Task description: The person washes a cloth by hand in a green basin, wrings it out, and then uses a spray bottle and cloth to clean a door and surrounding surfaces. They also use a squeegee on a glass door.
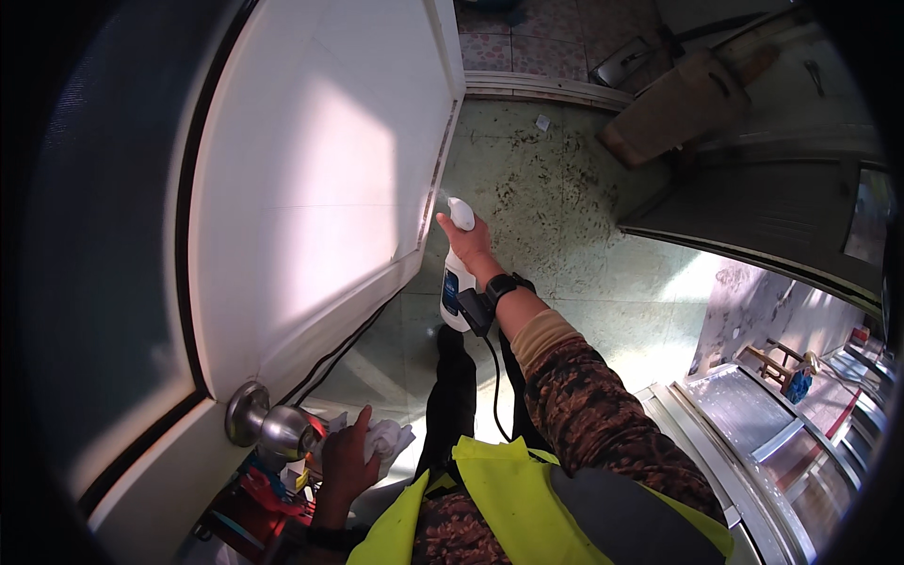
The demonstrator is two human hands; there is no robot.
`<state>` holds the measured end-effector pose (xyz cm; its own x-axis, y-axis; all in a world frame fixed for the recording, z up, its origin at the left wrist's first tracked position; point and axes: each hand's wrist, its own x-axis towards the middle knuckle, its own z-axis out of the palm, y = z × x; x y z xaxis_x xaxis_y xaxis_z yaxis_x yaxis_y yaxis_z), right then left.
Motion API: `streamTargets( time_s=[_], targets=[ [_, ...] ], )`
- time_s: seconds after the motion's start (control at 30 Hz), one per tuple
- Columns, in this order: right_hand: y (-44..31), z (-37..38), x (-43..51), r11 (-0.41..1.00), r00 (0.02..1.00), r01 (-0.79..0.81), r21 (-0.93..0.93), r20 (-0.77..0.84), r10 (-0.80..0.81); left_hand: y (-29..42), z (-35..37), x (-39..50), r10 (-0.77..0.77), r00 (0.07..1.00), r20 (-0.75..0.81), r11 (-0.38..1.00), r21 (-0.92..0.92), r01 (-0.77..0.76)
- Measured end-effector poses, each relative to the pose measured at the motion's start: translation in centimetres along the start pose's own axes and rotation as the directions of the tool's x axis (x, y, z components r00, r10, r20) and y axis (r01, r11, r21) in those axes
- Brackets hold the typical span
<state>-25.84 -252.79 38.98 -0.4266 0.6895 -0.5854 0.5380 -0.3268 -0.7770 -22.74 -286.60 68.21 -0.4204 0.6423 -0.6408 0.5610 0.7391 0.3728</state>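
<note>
My right hand (469,244) grips a white spray bottle (452,293) with a dark blue label, its head (461,213) aimed toward the edge of a white door (332,176). A faint mist shows in front of the nozzle. The door's lower panel strip is stained brown along its far side. Lower down, my left hand (346,455) holds a crumpled white cloth (387,441) beside the round metal doorknob (282,429). Part of the cloth is hidden behind the fingers.
Dark dirt marks (544,183) cover the greenish tiled floor. Black cables (346,342) run along the door's base. A red container of mixed items (261,494) stands below the knob. At right are a brown board-like object (678,106), a dark door (756,194) and a metal-framed glazed panel (770,424).
</note>
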Motion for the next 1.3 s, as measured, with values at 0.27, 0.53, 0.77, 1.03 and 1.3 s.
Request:
streamTargets(
  time_s=[0.27, 0.53, 0.77, 1.03, 1.3],
  targets=[
    [0.8, 0.7, -1.3, 0.997, 0.996, 0.072, -0.038, -0.046, -0.074, -0.6, 0.6, -1.0, -0.017, 1.0, 0.022, 1.0, -0.015, 0.018],
    [4.4, 0.9, -4.3, 0.973, 0.989, -0.033, -0.229, 0.133, 0.065, -1.1, 1.1, -1.9, -0.01, 0.999, 0.045, 1.0, -0.002, 0.01],
    [5.2, 1.5, -7.6, 0.988, 0.985, -0.008, -0.157, 0.169, 0.035, -1.0, 1.1, -2.4, -0.052, 0.997, 0.059, 0.999, -0.005, 0.053],
    [5.2, 1.2, -10.6, 0.978, 0.966, 0.026, -0.207, 0.257, 0.029, -0.8, 0.7, -2.8, -0.026, 0.998, 0.062, 0.999, -0.044, 0.029],
    [5.8, 0.0, -12.1, 0.982, 0.977, -0.025, -0.189, 0.205, 0.064, -1.7, 0.6, -3.0, 0.067, 0.998, 0.007, 0.998, 0.012, -0.067]
  ],
)
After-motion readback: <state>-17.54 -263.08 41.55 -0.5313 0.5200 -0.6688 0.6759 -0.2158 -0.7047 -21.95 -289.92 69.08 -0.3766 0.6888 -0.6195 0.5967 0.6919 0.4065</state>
